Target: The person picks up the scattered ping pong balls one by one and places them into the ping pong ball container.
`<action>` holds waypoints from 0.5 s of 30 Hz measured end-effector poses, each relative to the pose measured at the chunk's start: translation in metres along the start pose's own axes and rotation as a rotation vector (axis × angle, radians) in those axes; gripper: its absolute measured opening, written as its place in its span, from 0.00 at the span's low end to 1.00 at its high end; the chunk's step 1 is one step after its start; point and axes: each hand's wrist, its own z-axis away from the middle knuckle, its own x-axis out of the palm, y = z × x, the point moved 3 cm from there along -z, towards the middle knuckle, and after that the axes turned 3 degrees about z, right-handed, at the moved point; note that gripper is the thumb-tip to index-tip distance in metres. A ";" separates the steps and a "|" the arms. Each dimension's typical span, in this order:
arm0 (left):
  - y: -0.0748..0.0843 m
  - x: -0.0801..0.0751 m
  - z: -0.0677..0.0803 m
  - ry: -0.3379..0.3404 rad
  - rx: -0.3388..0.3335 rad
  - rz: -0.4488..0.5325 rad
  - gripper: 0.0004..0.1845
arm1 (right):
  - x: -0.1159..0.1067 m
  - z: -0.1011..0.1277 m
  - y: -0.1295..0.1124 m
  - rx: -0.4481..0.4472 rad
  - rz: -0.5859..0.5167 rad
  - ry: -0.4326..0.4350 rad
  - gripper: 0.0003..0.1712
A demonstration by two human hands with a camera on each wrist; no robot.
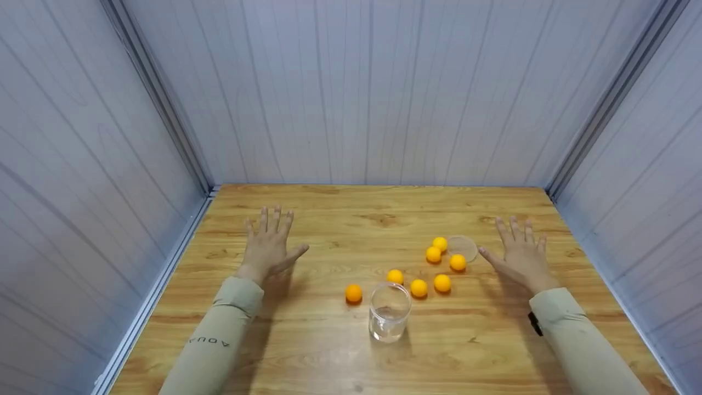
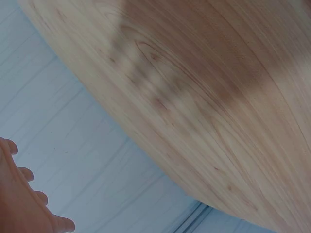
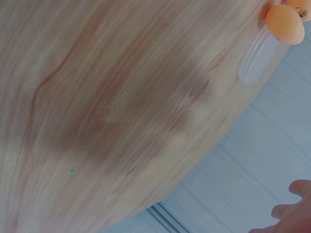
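Note:
My left hand (image 1: 267,249) is held over the left part of the table with its fingers straight and spread, holding nothing. On the right, my right hand (image 1: 522,259) is likewise spread and holds nothing; its thumb points toward a round clear lid (image 1: 462,248). A clear plastic jar (image 1: 389,314) stands upright near the front middle, with no ball visible inside. Several orange ping-pong balls lie loose: one (image 1: 354,293) left of the jar, others (image 1: 419,288) behind it, and a group beside the lid (image 3: 260,58). In the right wrist view a ball (image 3: 285,24) shows by that lid.
The wood-grain table (image 1: 329,351) meets a pale panelled wall (image 1: 351,99) at the back. Similar walls rise on the left (image 1: 82,164) and right (image 1: 641,192), joined by metal corner posts. Shadows of both hands fall on the tabletop.

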 end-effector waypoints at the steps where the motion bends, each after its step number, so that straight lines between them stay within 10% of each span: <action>1: 0.000 0.000 0.000 -0.004 -0.001 -0.003 0.52 | 0.000 0.000 -0.001 -0.001 0.001 0.001 0.57; 15: 0.004 -0.002 0.006 -0.013 -0.001 -0.001 0.52 | -0.003 0.003 -0.009 -0.025 0.001 0.021 0.56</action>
